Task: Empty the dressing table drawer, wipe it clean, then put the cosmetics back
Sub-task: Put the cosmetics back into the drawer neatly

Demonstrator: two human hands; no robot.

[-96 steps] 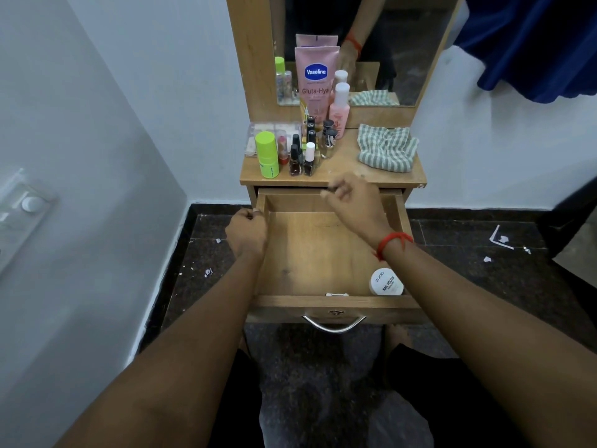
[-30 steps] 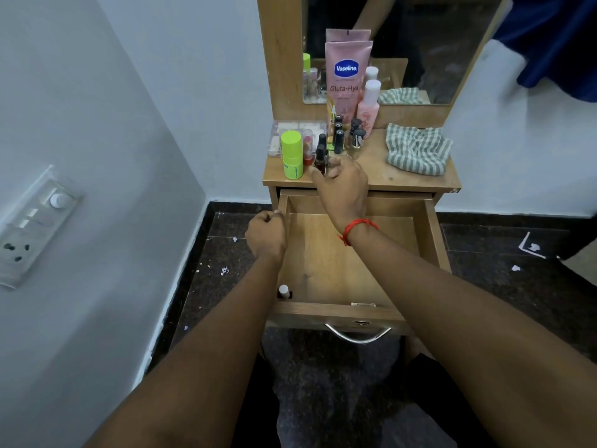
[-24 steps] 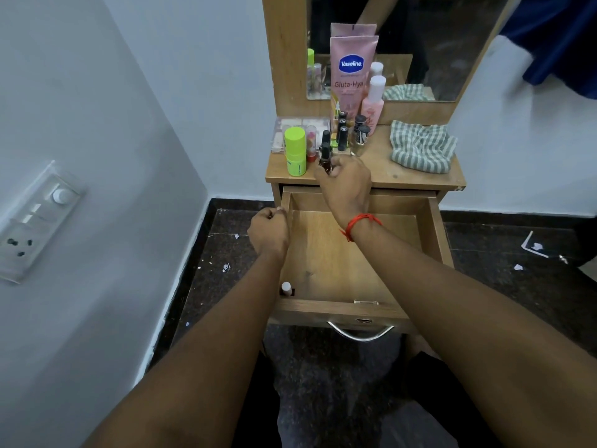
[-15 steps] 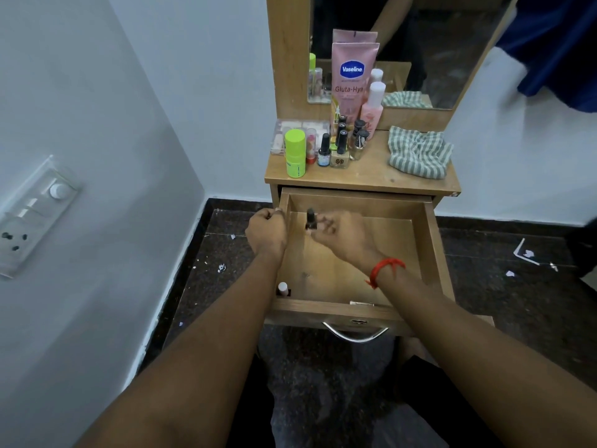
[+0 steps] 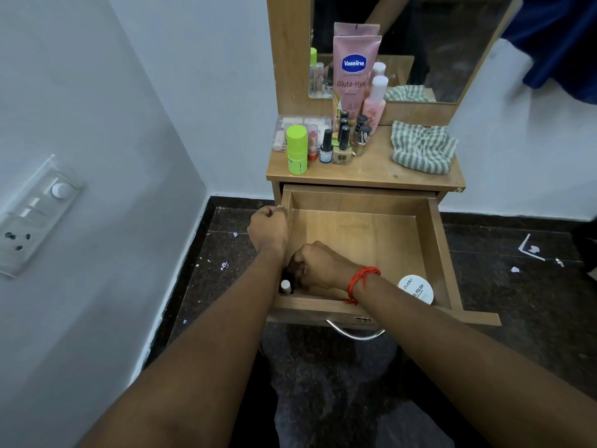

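Note:
The wooden drawer (image 5: 436, 240) stands pulled out under the dressing table top (image 5: 381, 171). My left hand (image 5: 267, 228) grips the drawer's left wall. My right hand (image 5: 318, 266) is down in the drawer's near left corner, fingers curled round a small dark nail polish bottle (image 5: 288, 272), mostly hidden. A white-capped bottle (image 5: 285, 286) stands right beside it. A round white jar (image 5: 415, 288) lies in the near right corner. On the top stand a green stick (image 5: 296, 149), several nail polish bottles (image 5: 341, 147), a pink Vaseline tube (image 5: 353, 72) and a pink bottle (image 5: 375, 100).
A striped green cloth (image 5: 421, 147) lies crumpled on the right of the table top. A clear plastic case (image 5: 290, 124) sits at the back left. A mirror (image 5: 436, 43) rises behind. A white wall with a switch plate (image 5: 35, 215) is close on the left. Paper scraps dot the dark floor (image 5: 523, 270).
My right hand took a dark nail polish bottle off the table top and carried it down into the drawer's near left corner. The left hand kept its hold on the drawer wall.

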